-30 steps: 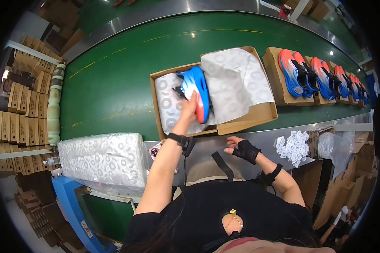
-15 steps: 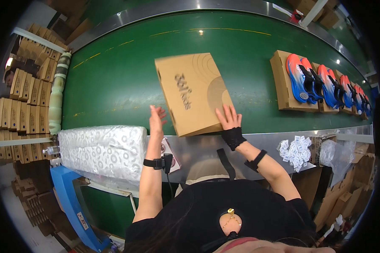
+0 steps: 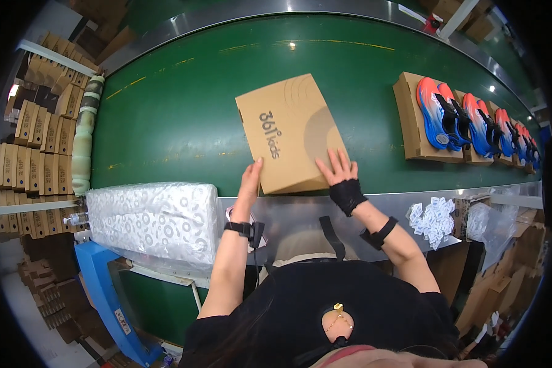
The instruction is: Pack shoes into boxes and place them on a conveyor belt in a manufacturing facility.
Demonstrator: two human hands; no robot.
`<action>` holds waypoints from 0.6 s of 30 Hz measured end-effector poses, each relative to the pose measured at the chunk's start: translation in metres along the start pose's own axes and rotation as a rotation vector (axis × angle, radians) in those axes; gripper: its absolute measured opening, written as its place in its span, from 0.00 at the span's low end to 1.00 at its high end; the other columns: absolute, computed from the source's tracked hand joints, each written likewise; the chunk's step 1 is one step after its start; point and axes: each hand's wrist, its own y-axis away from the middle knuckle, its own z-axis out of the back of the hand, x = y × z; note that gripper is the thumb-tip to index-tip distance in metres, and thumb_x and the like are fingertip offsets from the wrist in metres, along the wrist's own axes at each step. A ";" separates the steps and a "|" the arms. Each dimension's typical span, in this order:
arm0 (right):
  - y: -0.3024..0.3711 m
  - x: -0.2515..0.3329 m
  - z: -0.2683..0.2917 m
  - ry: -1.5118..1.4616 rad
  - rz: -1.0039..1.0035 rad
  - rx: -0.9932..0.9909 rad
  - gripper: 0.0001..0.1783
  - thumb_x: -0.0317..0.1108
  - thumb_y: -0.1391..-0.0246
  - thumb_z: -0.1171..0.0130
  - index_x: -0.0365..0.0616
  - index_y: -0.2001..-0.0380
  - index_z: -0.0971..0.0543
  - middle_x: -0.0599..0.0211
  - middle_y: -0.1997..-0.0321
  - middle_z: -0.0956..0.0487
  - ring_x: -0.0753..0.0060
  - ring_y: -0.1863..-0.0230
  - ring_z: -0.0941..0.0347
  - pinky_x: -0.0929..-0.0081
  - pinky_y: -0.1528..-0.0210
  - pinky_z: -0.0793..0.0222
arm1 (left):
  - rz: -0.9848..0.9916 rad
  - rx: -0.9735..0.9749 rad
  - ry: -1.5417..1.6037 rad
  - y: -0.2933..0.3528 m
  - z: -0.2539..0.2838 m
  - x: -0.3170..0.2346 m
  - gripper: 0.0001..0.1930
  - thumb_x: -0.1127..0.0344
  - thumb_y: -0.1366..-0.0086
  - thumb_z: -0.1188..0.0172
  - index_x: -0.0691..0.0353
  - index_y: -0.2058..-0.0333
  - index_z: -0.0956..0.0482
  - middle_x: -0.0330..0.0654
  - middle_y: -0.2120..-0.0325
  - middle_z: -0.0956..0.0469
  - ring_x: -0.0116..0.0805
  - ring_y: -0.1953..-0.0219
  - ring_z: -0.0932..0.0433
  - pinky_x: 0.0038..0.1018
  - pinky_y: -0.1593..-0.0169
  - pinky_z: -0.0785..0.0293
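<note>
Pictured bracing a brown box [image 3: 294, 129], lid down, with left hand [image 3: 250, 181] and right hand [image 3: 341, 175] well apart, one at each side of the box. Seen open a second ago, lined with patterned paper and with a single shoe held over it; covered now, showing only a printed lid. Brought in from clear of the box half a second ago, in the left hand's case, to touch the near left edge with the fingertips; hard to tell gripping from resting there. Spread over the top of the box by its right edge, in the right hand's case, with a black glove [image 3: 348, 196] behind bare fingers. Lying slightly askew, with green belt [image 3: 178, 116] beneath the box and steel ledge [image 3: 288, 218] just on its near side. Likely to mean filling finished for this box, judging by the lowered lid, though impossible to confirm the contents through cardboard. Flanked, at the box's near left, by a plastic-wrapped paper stack [image 3: 150, 221]; to its near right, by a heap of white packets [image 3: 432, 221]; farther right, by blue and orange shoes [image 3: 435, 116] set out on more boxes [image 3: 409, 122].
</note>
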 end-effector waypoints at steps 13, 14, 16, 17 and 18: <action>-0.019 -0.031 0.048 -0.547 -0.067 -0.296 0.29 0.35 0.58 0.44 0.45 0.50 0.37 0.49 0.48 0.38 0.49 0.47 0.42 0.61 0.47 0.44 | 0.131 0.281 0.976 0.092 0.087 -0.108 0.32 0.38 0.51 0.56 0.52 0.52 0.35 0.42 0.56 0.33 0.44 0.54 0.34 0.46 0.55 0.39; 0.003 -0.035 0.019 -0.456 -0.047 -0.173 0.30 0.37 0.59 0.44 0.47 0.50 0.37 0.49 0.46 0.40 0.49 0.46 0.43 0.59 0.46 0.46 | 0.079 0.210 1.009 0.105 0.103 -0.103 0.32 0.39 0.51 0.56 0.52 0.52 0.34 0.42 0.56 0.33 0.43 0.54 0.34 0.47 0.56 0.38; 0.045 -0.028 -0.002 -0.304 -0.212 0.266 0.33 0.41 0.60 0.42 0.51 0.48 0.39 0.49 0.44 0.42 0.49 0.45 0.45 0.54 0.45 0.50 | 0.043 0.146 1.061 0.138 0.140 -0.082 0.31 0.39 0.50 0.57 0.53 0.53 0.34 0.41 0.55 0.33 0.42 0.53 0.34 0.48 0.56 0.38; 0.066 -0.034 -0.016 -0.327 -0.257 0.359 0.35 0.43 0.61 0.41 0.53 0.47 0.39 0.51 0.43 0.45 0.51 0.43 0.47 0.50 0.45 0.51 | -0.051 0.006 1.106 0.156 0.157 -0.067 0.30 0.41 0.50 0.56 0.53 0.52 0.34 0.41 0.56 0.32 0.41 0.56 0.32 0.44 0.58 0.35; 0.086 -0.040 -0.026 -0.346 -0.307 0.454 0.36 0.45 0.63 0.40 0.56 0.47 0.40 0.52 0.41 0.47 0.53 0.41 0.49 0.46 0.46 0.53 | -0.144 -0.133 1.143 0.175 0.174 -0.053 0.29 0.43 0.49 0.54 0.53 0.52 0.35 0.41 0.58 0.31 0.39 0.58 0.31 0.39 0.60 0.32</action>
